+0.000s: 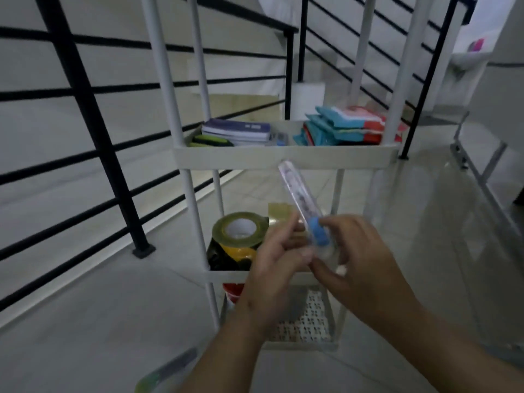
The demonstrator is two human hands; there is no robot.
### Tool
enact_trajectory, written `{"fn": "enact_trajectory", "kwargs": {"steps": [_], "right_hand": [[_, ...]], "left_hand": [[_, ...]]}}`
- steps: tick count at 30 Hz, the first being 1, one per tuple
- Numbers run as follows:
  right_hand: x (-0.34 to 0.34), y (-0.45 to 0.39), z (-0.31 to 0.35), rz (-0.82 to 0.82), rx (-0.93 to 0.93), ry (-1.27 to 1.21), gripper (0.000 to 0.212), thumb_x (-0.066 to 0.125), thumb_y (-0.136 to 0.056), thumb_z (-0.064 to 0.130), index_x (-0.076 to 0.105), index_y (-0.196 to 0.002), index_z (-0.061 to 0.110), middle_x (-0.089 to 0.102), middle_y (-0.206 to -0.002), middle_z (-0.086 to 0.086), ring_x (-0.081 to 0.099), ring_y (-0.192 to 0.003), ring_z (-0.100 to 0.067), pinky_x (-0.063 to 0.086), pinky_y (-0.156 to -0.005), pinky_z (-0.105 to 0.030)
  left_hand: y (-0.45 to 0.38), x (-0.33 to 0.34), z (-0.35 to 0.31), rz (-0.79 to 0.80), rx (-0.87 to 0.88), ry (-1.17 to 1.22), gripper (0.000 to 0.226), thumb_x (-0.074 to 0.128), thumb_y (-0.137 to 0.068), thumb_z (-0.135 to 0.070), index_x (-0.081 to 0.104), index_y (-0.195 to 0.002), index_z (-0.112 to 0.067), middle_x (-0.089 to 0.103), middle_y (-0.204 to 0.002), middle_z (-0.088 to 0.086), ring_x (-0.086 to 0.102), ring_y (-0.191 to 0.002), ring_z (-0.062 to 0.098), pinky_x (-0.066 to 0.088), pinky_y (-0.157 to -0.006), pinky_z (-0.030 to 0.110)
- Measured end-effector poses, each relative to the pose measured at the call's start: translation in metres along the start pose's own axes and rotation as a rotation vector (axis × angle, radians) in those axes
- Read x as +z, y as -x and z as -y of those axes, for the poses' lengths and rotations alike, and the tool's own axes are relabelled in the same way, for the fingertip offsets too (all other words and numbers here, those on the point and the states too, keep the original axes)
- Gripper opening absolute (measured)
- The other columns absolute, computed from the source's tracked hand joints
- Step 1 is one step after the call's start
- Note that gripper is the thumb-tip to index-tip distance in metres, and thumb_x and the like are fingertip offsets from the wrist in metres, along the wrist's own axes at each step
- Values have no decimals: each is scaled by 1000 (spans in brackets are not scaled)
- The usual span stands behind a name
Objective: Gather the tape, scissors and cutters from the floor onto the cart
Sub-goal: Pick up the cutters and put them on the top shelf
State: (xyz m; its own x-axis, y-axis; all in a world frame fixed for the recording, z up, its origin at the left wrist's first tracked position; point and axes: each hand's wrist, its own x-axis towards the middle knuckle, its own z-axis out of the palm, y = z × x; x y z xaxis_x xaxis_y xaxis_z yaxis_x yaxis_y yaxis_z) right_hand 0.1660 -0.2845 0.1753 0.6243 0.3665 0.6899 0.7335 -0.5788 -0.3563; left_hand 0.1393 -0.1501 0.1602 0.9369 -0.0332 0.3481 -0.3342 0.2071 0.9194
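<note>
Cutter [300, 205] pinched in both hands [279, 251] [354, 251]: lower flat into cart [283, 154] tray, clear of rim, before letting go.

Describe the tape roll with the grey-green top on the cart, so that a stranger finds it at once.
Start at the white cart beside the black railing. Go down to its middle shelf, left side, just left of the hands. The tape roll lies flat there on a yellow and black roll; its grey-green top and white core set it apart.
</note>
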Motion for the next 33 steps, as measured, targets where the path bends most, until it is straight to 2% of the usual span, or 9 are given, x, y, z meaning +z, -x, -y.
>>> {"fn": "enact_trajectory", "kwargs": {"steps": [2, 5, 8, 11, 16, 18, 21, 24, 33], "right_hand": [[-15, -26, 13, -6, -10, 58, 48, 60, -75, 39, 58, -112, 10, 56, -100, -1, 43, -83, 0, 37, -71, -2], [-32, -60, 31, 35, 56, 54, 53, 71, -73, 28, 54, -121, 11, 57, -112, -8, 49, -88, -13, 39, -74, -21], [-44, -93, 42, 77, 53, 130, 52, 69, -75, 27, 53, -122, 13, 54, -116, -6, 49, -102, -17, 30, -79, -16], [-48, -123, 52, 181, 140, 184, 40, 63, -80, 24, 55, -116, 10, 59, -111, -9, 51, -95, -18, 38, -74, -24], [-35, -163, 62, 312, 210, 398, 9, 50, -88, 14, 54, -93, 8, 63, -106, -16, 56, -100, -31, 40, -85, -35], [-28, -169, 58, 308, 215, 457, 9, 49, -89, 13, 53, -95, 8, 62, -109, -16, 56, -103, -32, 40, -88, -37], [-19, -168, 49, 259, 288, 456, 18, 52, -90, 16, 54, -105, 6, 60, -112, -15, 54, -107, -32, 45, -84, -39], [-12, -166, 43, 208, 321, 518, 23, 52, -91, 23, 54, -109, 9, 61, -112, -12, 57, -105, -29, 43, -74, -36], [0, -167, 38, 388, 317, 699, 29, 47, -92, 24, 51, -116, 9, 53, -127, -14, 36, -128, -35, 45, -89, -45]], "left_hand": [[-19, -4, -25, -11, 28, -80, 71, 59, -66, -34, 48, -131, -7, 42, -130, 29, 52, -114, 35, 46, -87, 35], [-43, -5, -60, 27, 65, -179, 70, 59, -68, -39, 49, -129, -8, 48, -127, 22, 57, -104, 25, 46, -81, 28], [-66, -5, -94, 27, 56, -168, 45, 55, -73, -33, 61, -112, -10, 67, -94, 2, 63, -82, 9, 49, -69, 19], [-87, -5, -121, -52, -34, -339, 18, 56, -79, -38, 62, -77, -21, 59, -74, -3, 55, -74, 14, 45, -71, 31], [-119, -6, -137, -17, -133, -1245, 28, 25, -97, -17, 51, -89, -10, 56, -114, 15, 49, -105, 34, 38, -92, 44], [-125, -10, -135, -58, -167, -1384, 32, 20, -95, -15, 43, -73, -15, 54, -121, 16, 41, -112, 37, 31, -94, 47], [-125, -23, -123, -51, -209, -1480, 36, 21, -95, -28, 54, -105, -17, 45, -135, 6, 24, -129, 30, 19, -106, 57], [-124, -30, -108, 4, -255, -1605, 45, 20, -96, -35, 35, -138, -29, 26, -153, 1, 11, -142, 29, 3, -109, 65], [-121, -40, -93, -81, -27, -1597, 44, 24, -96, -31, 38, -137, -28, 34, -150, -3, 13, -144, 20, 1, -112, 59]]}}
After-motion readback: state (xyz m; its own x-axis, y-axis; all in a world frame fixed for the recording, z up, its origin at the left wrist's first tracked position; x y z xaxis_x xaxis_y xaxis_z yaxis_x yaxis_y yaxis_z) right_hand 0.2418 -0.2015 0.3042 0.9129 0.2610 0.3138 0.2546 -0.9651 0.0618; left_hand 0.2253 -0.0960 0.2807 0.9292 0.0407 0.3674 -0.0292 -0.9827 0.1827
